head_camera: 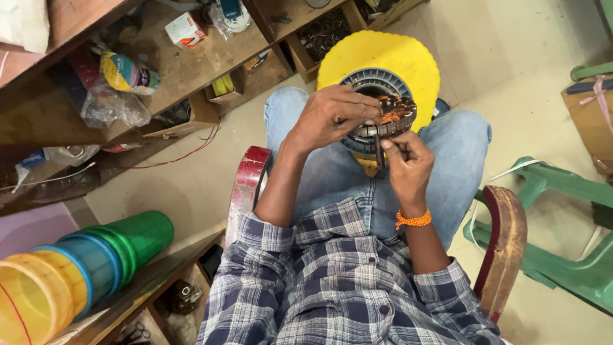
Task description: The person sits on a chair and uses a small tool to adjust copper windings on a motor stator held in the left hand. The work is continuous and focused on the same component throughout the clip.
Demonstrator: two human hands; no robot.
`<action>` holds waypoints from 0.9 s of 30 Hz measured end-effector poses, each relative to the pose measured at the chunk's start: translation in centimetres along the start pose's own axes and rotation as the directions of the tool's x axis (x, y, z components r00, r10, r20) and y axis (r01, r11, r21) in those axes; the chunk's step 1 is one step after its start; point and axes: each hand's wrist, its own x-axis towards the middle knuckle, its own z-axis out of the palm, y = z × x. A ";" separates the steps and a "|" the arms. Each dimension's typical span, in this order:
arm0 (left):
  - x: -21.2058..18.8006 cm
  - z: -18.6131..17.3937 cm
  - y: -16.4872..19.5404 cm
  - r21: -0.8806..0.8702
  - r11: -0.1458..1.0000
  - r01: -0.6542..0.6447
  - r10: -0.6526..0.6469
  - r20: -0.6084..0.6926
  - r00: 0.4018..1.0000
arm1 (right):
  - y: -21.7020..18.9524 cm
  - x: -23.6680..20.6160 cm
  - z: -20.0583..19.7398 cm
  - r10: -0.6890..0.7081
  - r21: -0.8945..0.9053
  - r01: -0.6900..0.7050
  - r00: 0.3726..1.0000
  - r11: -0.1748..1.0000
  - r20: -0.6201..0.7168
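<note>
A round grey motor stator [377, 86] with copper-coloured windings [397, 110] rests on my lap, above a yellow scalloped disc [389, 54]. My left hand [329, 118] grips the stator's near rim, fingers curled over the winding area. My right hand [407, 163], with an orange thread band at the wrist, pinches a thin dark tool [380, 153] that points up into the stator's lower edge. I sit in jeans and a checked shirt.
Wooden shelves [191, 64] on the left hold boxes, bags and a tin. Stacked green, blue and yellow plastic tubs [83, 265] lie at the lower left. A dark red chair arm [504, 243] flanks me; green plastic furniture [562, 191] stands at the right.
</note>
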 end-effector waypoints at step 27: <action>-2.0 6.4 5.4 0.174 0.941 0.291 -0.202 -0.402 0.893 | -8.2 4.3 -5.4 -0.190 -0.429 0.216 0.976 0.877 0.102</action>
